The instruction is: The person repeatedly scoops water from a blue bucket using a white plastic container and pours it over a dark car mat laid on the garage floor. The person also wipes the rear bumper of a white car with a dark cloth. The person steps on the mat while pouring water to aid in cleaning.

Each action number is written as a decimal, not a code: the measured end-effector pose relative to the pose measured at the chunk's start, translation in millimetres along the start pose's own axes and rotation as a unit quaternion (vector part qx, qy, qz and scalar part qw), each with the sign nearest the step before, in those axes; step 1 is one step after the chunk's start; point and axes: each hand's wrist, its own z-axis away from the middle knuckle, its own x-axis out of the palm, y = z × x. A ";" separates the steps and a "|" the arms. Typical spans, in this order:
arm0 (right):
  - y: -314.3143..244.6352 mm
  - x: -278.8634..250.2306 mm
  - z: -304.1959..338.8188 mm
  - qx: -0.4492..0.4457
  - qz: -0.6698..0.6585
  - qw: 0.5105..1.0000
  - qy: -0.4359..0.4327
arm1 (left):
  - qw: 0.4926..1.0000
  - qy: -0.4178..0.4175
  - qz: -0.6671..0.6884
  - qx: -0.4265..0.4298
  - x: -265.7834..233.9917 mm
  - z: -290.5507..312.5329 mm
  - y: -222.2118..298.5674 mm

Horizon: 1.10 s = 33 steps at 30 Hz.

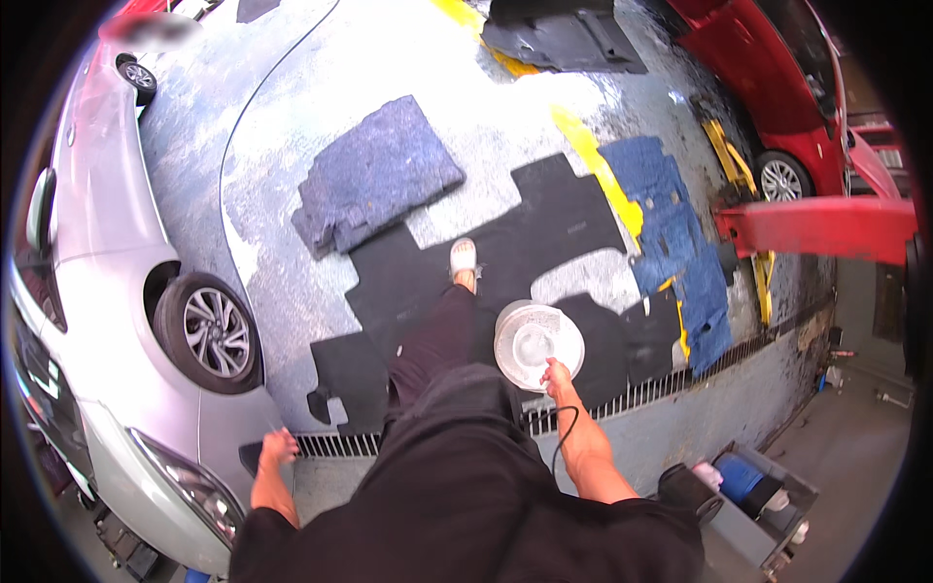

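Our right grip (558,377) curls at the near edge of the white bucket (506,342), above the black mat (418,277); we should hold it level. Our left grip (280,447) blurs beside the silver car (107,321); we cannot tell its opening or hold.

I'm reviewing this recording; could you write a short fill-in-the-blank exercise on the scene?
1. The hand gripping the round white plastic bucket is the person's ____ one.
2. The silver car stands toward the ____ side of the picture.
3. The glossy car at the picture's upper right is coloured ____.
4. The painted stripe on the pale grey floor is coloured ____.

Missing words: right; left; red; yellow.
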 end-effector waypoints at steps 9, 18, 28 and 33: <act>-323.6 154.8 -52.4 -0.060 0.011 0.991 -0.119 | 0.996 -0.035 0.080 -0.016 113.4 97.3 127.8; -548.1 323.7 -107.6 -0.126 0.114 0.967 -0.191 | 0.950 0.122 0.286 -0.015 273.3 230.7 120.7; -683.7 458.7 -195.9 -0.076 0.081 0.960 -0.257 | 0.881 -0.073 0.416 -0.213 527.2 442.8 168.0; -721.7 461.7 -241.3 0.006 0.104 0.960 -0.259 | 0.888 -0.113 0.394 -0.208 546.1 465.5 230.4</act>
